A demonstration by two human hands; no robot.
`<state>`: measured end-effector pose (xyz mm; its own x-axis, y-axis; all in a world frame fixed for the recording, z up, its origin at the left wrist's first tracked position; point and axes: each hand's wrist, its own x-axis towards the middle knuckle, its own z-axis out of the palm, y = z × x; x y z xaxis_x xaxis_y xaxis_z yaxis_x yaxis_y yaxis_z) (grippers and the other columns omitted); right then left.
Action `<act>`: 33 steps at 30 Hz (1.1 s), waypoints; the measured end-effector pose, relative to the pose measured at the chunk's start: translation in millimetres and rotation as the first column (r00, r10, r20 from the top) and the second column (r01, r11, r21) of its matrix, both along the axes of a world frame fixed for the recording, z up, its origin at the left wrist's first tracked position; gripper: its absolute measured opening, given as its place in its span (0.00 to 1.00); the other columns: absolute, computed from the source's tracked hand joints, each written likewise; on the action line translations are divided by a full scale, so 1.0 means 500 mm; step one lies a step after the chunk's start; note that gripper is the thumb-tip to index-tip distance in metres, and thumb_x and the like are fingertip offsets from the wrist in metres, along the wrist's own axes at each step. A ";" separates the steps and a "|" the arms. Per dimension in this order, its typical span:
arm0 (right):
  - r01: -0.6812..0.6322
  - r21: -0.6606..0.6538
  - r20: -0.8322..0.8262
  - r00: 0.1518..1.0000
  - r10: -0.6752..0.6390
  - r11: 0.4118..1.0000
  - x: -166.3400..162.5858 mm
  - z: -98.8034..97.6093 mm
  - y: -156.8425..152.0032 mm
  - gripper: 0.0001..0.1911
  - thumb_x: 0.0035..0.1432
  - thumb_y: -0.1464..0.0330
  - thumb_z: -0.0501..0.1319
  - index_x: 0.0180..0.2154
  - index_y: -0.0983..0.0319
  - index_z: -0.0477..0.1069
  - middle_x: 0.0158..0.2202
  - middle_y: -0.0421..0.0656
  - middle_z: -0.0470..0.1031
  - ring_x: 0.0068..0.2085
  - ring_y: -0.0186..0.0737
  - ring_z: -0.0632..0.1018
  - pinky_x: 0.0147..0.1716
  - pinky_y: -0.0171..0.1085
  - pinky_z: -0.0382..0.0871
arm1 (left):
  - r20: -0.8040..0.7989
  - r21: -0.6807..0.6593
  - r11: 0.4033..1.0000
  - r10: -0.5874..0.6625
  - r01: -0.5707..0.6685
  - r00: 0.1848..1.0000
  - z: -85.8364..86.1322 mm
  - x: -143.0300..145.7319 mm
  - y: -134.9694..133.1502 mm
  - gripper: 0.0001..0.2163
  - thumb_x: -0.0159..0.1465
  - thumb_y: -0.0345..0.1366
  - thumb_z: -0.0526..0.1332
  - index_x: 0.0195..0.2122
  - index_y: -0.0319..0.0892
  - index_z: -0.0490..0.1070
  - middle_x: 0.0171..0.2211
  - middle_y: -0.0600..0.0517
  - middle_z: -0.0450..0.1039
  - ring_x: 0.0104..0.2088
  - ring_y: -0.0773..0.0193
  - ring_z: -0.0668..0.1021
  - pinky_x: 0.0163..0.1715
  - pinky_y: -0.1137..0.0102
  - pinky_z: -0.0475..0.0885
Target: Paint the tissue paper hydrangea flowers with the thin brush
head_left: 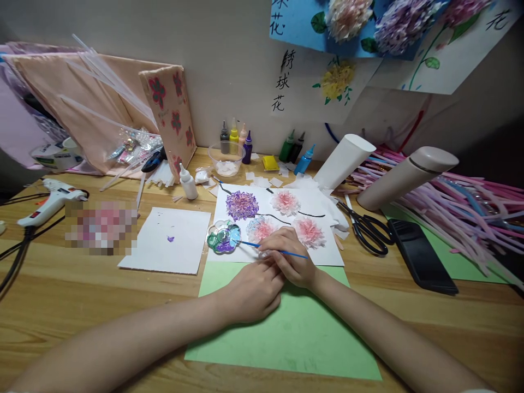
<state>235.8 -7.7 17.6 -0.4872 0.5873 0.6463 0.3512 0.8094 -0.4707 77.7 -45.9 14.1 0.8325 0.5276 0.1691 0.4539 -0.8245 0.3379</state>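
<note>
My right hand [292,256] is closed around a thin blue paintbrush [248,244]. The brush tip reaches the light blue paint in a clear flower-shaped palette [223,237], which also holds green and purple. My left hand [254,289] lies curled on the light green sheet [282,338], its fingers partly hidden under the right hand. Beyond both hands is a white sheet [245,259] with several ruffled paper flowers and dark painted stems. One is a purple flower [242,206]; a pink-and-blue flower [258,228] sits partly behind my right hand.
Left are a purple-marked white board [164,240], a glue gun [53,202] and a white bottle [188,183]. Paint bottles [248,147] and a clear bowl [226,161] stand behind. Right are black scissors [368,229], a phone [421,256], a tumbler [409,174] and pipe cleaners [462,213].
</note>
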 end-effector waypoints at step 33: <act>0.470 -0.093 -0.390 0.794 -0.467 0.878 0.030 -0.016 0.035 0.13 0.63 0.70 0.47 0.28 0.59 0.65 0.28 0.41 0.69 0.34 0.40 0.69 0.35 0.42 0.63 | -0.002 0.028 1.000 -0.004 0.004 1.000 -0.006 -0.004 -0.002 0.21 0.65 0.32 0.51 0.59 0.29 0.59 0.61 0.34 0.58 0.61 0.47 0.63 0.57 0.58 0.64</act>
